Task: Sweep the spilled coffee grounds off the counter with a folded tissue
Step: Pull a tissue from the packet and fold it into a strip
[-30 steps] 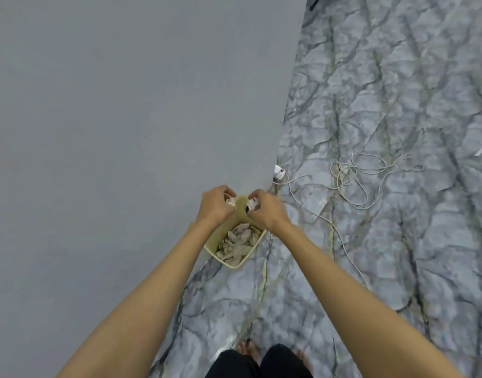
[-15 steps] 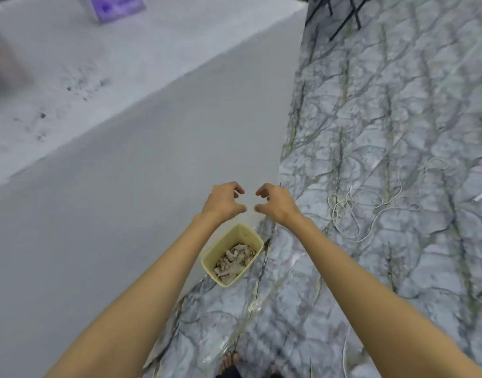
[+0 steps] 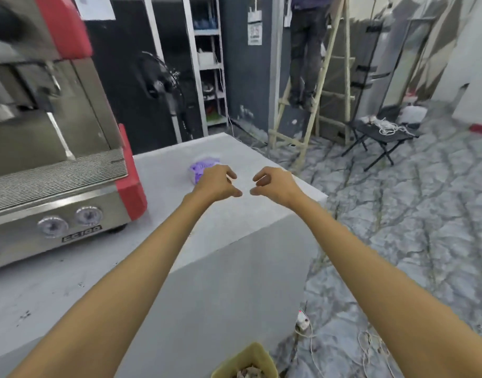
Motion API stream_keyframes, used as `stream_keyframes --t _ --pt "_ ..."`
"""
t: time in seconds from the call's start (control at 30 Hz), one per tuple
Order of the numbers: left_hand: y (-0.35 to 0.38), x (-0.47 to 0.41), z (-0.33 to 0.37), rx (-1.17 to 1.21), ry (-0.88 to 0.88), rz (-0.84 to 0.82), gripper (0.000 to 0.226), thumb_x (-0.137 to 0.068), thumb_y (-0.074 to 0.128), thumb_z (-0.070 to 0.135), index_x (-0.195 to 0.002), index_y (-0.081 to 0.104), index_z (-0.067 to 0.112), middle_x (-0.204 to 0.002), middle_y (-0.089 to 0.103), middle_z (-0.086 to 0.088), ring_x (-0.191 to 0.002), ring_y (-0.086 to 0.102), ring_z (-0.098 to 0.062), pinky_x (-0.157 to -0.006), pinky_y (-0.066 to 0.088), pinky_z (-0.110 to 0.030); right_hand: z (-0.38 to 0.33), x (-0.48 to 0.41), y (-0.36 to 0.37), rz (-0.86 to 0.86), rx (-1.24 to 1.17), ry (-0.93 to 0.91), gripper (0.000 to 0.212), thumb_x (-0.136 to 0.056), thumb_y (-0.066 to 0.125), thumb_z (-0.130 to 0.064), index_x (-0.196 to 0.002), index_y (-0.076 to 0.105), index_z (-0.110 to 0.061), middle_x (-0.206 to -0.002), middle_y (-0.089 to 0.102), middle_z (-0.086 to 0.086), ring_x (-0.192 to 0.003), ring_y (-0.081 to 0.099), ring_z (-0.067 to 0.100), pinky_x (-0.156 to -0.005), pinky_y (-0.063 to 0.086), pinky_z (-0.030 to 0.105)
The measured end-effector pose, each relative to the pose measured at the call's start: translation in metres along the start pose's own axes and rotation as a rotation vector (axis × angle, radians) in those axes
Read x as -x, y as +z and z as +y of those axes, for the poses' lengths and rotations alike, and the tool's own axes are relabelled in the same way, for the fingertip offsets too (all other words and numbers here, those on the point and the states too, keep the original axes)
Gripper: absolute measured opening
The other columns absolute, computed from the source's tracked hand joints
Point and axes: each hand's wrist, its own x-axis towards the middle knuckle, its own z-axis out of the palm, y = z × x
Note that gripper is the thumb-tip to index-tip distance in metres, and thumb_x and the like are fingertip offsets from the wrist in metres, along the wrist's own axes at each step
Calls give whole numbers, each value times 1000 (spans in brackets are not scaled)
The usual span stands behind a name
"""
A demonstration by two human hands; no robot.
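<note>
Both hands are empty. Your left hand (image 3: pixel 216 184) and right hand (image 3: pixel 272 185) hang side by side above the counter (image 3: pixel 234 222), fingers loosely curled, thumb and forefinger half open on each, nothing pinched between them. The two hands are near each other but not touching.

Key relation: the purple tissue pack (image 3: pixel 203 168) sits on the counter just beyond and slightly left of your left hand, partly hidden behind its knuckles. So the left hand is clearly the nearer one; the right would have to cross over. The pack's long axis is hard to read with half of it covered, can't tell.

The coffee grounds (image 3: pixel 24 315) lie the other way: dark specks scattered on the near-left stretch of counter, in front of the espresso machine (image 3: pixel 57 148), well apart from both hands and back toward you. More specks near (image 3: pixel 80 285).

The yellow bin (image 3: pixel 246 361) is on the floor below the counter's near corner, straight under your forearms, holding crumpled scraps.

My read: no tissue in hand, so next is likely a short reach forward-left to the pack, then a pull back toward the specks. Sweeping toward the counter's near edge would line up with the bin.
</note>
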Motion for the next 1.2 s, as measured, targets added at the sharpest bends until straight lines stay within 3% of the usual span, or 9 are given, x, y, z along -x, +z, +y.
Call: stream_keyframes --t 0.23,0.4,0.57,0.67,0.8,0.87,0.93,1.07,1.2 --pt "-26 -82 -62 9 -133 134 48 -71 77 21 -114 59 10 -117 62 -12 -105 59 -26 -80 45 -28 -5 -109 41 -85 -4 -120 32 -78 72 -13 -107 61 -4 -110 66 15 -85 55 17 -57 42 15" --pt "-32 -147 -96 66 -201 173 55 -69 79 19 -117 55 12 -121 60 -13 -108 57 -25 -84 46 -30 -11 -187 61 -126 50 -222 34 -79 71 -12 -110 60 -3 -115 64 14 -105 59 25 -82 43 24" --pt "-16 -192 -120 120 -301 208 84 -69 79 20 -137 30 10 -141 42 -13 -128 42 -29 -102 39 -35 -6 -246 84 -216 163 -244 61 -82 69 -20 -136 42 -13 -141 47 9 -130 42 25 -107 35 34" --pt "-5 -209 -140 132 -350 175 84 -70 79 25 -137 31 11 -143 41 -10 -130 41 -27 -105 36 -35 3 -273 98 -286 235 -254 68 -84 67 -23 -142 33 -17 -148 39 6 -136 35 25 -113 31 38" --pt "13 -220 -158 211 -352 218 70 -73 77 23 -132 40 11 -135 50 -11 -123 47 -25 -97 39 -28 11 -296 112 -278 296 -254 47 -85 64 -24 -129 53 -15 -132 58 10 -121 53 28 -101 44 38" --pt "21 -222 -162 193 -360 235 56 -74 75 23 -122 50 8 -121 57 -11 -106 53 -24 -83 42 -24 13 -300 119 -236 269 -259 26 -86 60 -21 -104 68 -4 -100 70 17 -93 63 33 -76 52 36" --pt "23 -226 -164 171 -394 247 40 -74 74 22 -104 55 3 -97 55 -6 -87 48 -21 -61 37 -16 10 -301 121 -204 224 -305 22 -88 58 -22 -85 70 -4 -74 65 13 -73 58 30 -55 40 28" --pt "24 -232 -163 101 -428 246 39 -72 76 25 -68 40 12 -66 36 6 -75 40 -20 -48 26 -19 -9 -308 105 -95 39 -413 24 -88 60 -26 -68 69 -16 -60 59 2 -67 45 20 -52 30 23" --pt "26 -231 -163 117 -409 244 37 -71 77 28 -89 56 4 -82 49 0 -79 46 -19 -53 32 -15 -32 -313 74 40 -184 -502 27 -86 61 -19 -60 64 -24 -43 51 -18 -50 45 5 -48 31 13"
